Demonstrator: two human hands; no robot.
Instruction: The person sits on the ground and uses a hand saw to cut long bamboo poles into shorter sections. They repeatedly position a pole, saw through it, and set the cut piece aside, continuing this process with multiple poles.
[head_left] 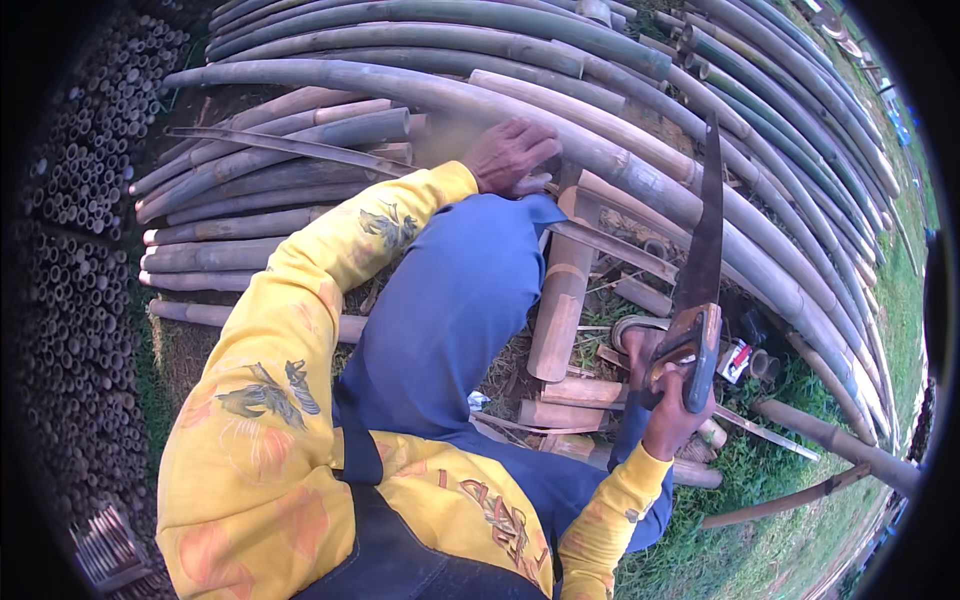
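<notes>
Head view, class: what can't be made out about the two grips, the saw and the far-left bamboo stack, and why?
Head view, all four:
Whatever lies under the left grip: hidden by the hand itself.
Part of the saw handle: covered by the right grip.
Teeth of the saw blade: too small to count.
Outer edge of the bamboo stack: cut off by the dark fisheye rim.

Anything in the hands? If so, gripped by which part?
Right hand holds the handsaw by its handle. Left hand: can't tell; its underside is hidden.

the right hand [672, 415] grips a handsaw [700, 250] (tip pointing forward); the left hand [512, 156] is near a bamboo pole [622, 166].
</notes>
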